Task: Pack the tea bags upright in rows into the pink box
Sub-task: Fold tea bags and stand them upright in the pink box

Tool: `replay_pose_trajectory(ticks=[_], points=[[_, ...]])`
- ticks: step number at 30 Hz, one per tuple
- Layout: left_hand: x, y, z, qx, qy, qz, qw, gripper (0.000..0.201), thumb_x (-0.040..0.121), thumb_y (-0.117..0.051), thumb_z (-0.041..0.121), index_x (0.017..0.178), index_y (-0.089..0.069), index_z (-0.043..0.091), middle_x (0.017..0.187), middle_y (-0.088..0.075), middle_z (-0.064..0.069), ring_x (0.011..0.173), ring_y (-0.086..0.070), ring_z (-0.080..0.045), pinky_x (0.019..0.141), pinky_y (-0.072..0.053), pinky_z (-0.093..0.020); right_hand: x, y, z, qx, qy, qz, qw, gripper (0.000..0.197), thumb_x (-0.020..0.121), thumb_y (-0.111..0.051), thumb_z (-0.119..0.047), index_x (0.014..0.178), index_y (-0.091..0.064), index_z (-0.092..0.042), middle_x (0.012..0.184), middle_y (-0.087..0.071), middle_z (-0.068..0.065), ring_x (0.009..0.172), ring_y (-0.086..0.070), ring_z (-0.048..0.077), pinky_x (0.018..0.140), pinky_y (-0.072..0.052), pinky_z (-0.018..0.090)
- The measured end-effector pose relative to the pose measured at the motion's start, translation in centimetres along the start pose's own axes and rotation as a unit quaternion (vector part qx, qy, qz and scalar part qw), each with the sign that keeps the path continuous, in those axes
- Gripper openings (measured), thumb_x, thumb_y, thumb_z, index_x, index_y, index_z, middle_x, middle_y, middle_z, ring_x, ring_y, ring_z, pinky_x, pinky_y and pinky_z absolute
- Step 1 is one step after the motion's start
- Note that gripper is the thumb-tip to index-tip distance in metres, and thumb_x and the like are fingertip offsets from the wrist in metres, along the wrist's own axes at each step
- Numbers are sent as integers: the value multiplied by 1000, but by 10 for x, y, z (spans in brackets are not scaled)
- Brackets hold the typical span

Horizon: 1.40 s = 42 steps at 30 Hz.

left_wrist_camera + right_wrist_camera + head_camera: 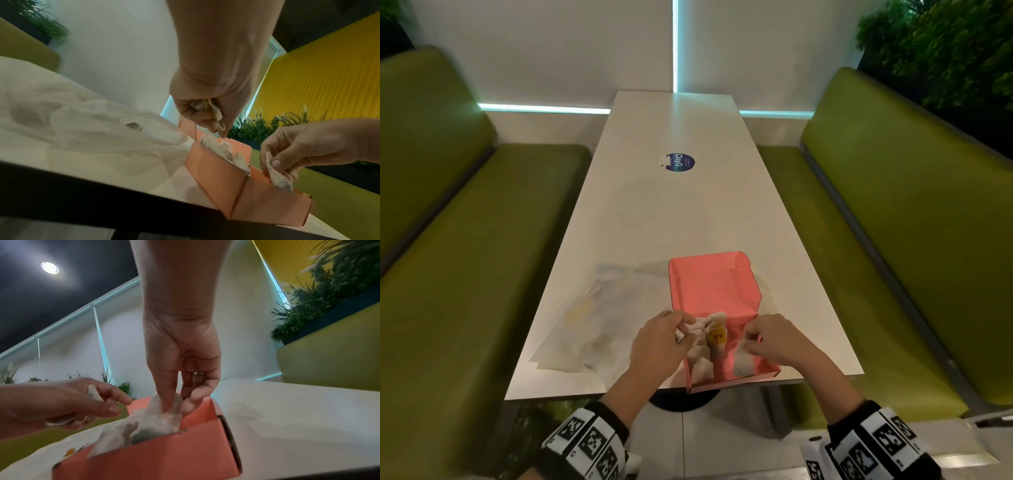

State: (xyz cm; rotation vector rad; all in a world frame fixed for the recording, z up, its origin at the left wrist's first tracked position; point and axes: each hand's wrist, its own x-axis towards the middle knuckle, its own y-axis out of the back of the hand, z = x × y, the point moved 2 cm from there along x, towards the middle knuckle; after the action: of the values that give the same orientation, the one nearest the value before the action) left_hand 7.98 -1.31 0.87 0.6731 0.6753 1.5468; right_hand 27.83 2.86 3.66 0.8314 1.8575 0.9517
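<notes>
Grips (pixel 768 339) over white booth table (pixel 674 212)

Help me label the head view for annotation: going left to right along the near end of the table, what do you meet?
Crumpled clear plastic bag → left hand gripping tea bags → yellow-tagged tea bag inside the open pink cardboard box → right hand pinching a white tea bag.
</notes>
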Motion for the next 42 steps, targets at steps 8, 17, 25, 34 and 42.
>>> replay_pose_trajectory(ticks=[8,17,25,34,42], points=[[-13,1,-16,-30,38,-64,997,36,74,-76,34,105,-58,29,77,-59,14,72,-57,-4,66,-48,-19,13,-26,-16,5,31,-35,999,28,88,-52,-14,62,-49,-23,66,-49,-6,76,-49,14,54,-30,10],[-14,-4,-21,-28,51,-84,995,48,73,-78,34,113,-52,30,82,-62,11,68,-55,-3,60,-41,-14,21,-28,-24,108,43,103,988,23,85,-54,-7,104,-67,-10,95,-66,6,75,-53,6,68,-38,11],[-12,-7,-20,-14,87,-101,991,59,74,-75,39,121,-42,29,99,-63,5,74,-58,-7,66,-45,-19,12,-34,-16,114,-59,53,990,30,78,-69,-15,94,-44,-20,85,-52,-4,74,-51,8,58,-35,14],[-11,-5,-17,9,88,-124,988,66,77,-72,41,134,-42,28,116,-62,1,85,-56,-9,76,-44,-21,27,-58,-19,103,-103,83,986,47,79,-64,-14,122,-47,-13,109,-64,8,97,-61,22,85,-50,28],[-12,-2,-15,-2,104,-130,986,64,77,-72,38,133,-43,27,107,-62,0,83,-57,-12,78,-47,-26,32,-62,-18,183,-108,118,970,40,81,-64,-36,114,-57,-14,105,-66,3,91,-62,17,78,-45,20]])
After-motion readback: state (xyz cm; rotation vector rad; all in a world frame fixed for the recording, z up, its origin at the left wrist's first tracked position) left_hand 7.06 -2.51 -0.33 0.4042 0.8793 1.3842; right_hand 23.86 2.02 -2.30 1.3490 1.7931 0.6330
